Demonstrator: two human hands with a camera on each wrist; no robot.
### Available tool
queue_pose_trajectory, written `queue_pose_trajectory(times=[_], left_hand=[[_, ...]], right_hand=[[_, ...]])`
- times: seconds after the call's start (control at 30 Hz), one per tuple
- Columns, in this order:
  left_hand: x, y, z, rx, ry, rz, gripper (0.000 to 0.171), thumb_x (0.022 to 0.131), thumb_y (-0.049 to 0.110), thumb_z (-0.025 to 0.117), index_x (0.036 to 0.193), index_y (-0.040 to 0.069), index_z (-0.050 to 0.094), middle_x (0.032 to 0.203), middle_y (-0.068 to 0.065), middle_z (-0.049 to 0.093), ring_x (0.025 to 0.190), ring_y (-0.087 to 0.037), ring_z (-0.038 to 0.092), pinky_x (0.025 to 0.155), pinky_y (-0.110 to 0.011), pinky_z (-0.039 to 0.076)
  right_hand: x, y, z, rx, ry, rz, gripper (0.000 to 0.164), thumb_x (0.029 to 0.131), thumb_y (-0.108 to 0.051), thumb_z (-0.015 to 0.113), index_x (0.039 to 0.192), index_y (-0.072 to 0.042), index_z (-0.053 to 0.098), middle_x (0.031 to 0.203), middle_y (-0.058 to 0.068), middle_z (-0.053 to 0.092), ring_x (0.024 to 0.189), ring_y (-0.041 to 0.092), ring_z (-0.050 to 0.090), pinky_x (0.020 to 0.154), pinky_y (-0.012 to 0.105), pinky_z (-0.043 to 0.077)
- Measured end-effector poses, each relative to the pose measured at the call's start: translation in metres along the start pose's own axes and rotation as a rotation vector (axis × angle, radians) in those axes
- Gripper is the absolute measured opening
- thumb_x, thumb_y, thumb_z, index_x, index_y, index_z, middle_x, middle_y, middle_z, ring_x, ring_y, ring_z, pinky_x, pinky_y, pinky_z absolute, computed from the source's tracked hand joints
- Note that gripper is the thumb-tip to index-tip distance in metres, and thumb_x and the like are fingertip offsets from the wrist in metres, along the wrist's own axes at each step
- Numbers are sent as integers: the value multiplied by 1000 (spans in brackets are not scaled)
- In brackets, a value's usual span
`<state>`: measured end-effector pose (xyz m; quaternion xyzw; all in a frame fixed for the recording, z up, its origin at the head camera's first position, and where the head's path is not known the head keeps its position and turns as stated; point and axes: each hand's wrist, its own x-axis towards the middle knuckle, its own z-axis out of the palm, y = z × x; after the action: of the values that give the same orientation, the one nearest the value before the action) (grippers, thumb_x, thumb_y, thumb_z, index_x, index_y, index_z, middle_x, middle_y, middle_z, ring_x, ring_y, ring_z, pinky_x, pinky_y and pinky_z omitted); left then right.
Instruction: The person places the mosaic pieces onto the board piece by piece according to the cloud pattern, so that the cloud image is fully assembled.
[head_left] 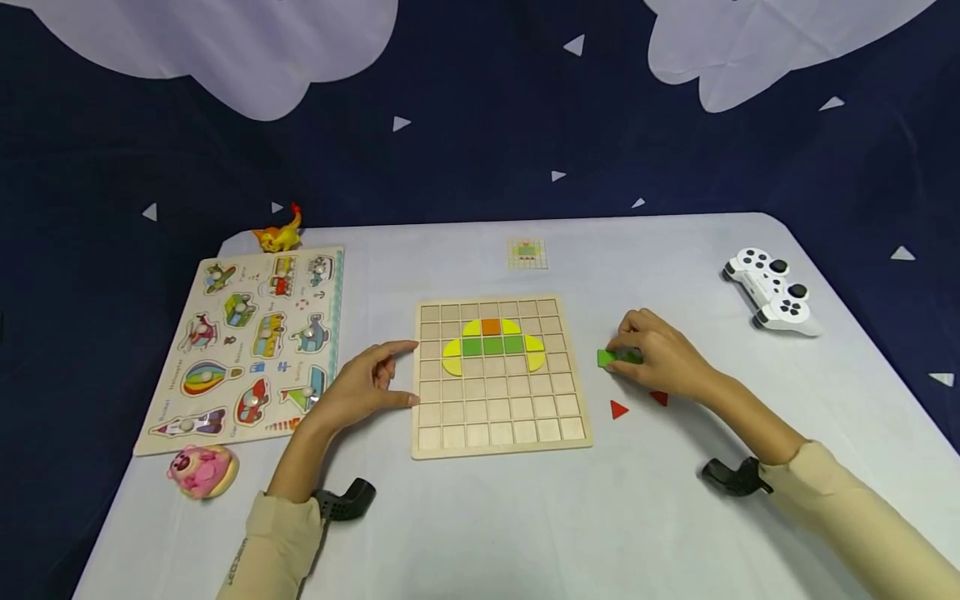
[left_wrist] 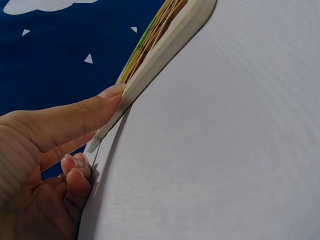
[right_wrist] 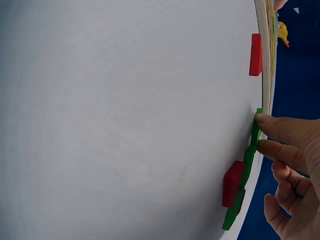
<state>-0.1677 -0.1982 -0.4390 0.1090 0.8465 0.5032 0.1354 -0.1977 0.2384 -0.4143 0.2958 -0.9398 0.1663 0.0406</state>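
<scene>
My left hand [head_left: 356, 385] is at the left edge of a wooden grid board [head_left: 498, 417], its extended thumb and index finger touching the rim; the thumb [left_wrist: 102, 102] presses the edge in the left wrist view. On the grid lie three green squares [head_left: 492, 345] in a row, an orange square [head_left: 491, 327] and several yellow rounded pieces [head_left: 452, 358]. To the right of the board, my right hand [head_left: 660, 354] pinches a green block [right_wrist: 257, 122] at the end of a line of green blocks. Two red triangles [head_left: 618, 409] lie just nearer than that hand.
A small pattern card [head_left: 527, 253] lies behind the board. At left are a picture peg puzzle [head_left: 172, 417], a yellow figurine [head_left: 281, 238] and a pink bear toy [head_left: 201, 472]. A white game controller [head_left: 772, 290] sits at the far right, near the table's edge.
</scene>
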Motion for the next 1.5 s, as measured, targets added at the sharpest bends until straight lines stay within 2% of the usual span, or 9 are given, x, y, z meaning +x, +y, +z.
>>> queue_pose_trajectory(times=[0.33, 0.57, 0.8, 1.1, 1.5], left_hand=[[0, 0, -1, 8, -1, 2, 76, 72, 9, 88, 141, 6, 54, 86, -6, 42, 71, -16, 38, 63, -26, 35], [0, -1, -2, 6, 0, 0, 77, 72, 8, 88, 141, 7, 54, 86, -6, 42, 70, -15, 38, 63, -26, 35], [0, 0, -2, 14, 0, 0, 77, 72, 9, 88, 141, 7, 54, 87, -6, 44, 70, -16, 39, 63, -26, 36], [2, 0, -2, 27, 0, -1, 77, 72, 9, 88, 141, 7, 54, 87, -6, 44, 69, -16, 39, 63, -26, 36], [0, 0, -1, 8, -1, 10, 76, 72, 9, 88, 141, 6, 54, 88, -6, 43, 69, -15, 39, 62, -25, 36]], right_hand=[[4, 0, 3, 4, 63, -60, 22, 68, -14, 89, 83, -5, 76, 85, -2, 52, 86, 11, 43, 71, 32, 42], [16, -12, 6, 55, 110, -102, 22, 68, -15, 89, 83, -6, 76, 86, -1, 53, 89, 10, 44, 73, 31, 43], [31, -31, 13, 107, 52, -112, 19, 73, -19, 86, 85, -8, 77, 90, -3, 54, 93, 11, 46, 76, 33, 45], [54, -57, 27, 172, 20, -185, 17, 76, -21, 84, 88, -10, 77, 90, -4, 54, 90, 9, 44, 74, 28, 43], [82, -95, 39, 168, -34, -265, 20, 78, -23, 83, 88, -7, 77, 88, -1, 54, 88, 14, 46, 77, 31, 43]])
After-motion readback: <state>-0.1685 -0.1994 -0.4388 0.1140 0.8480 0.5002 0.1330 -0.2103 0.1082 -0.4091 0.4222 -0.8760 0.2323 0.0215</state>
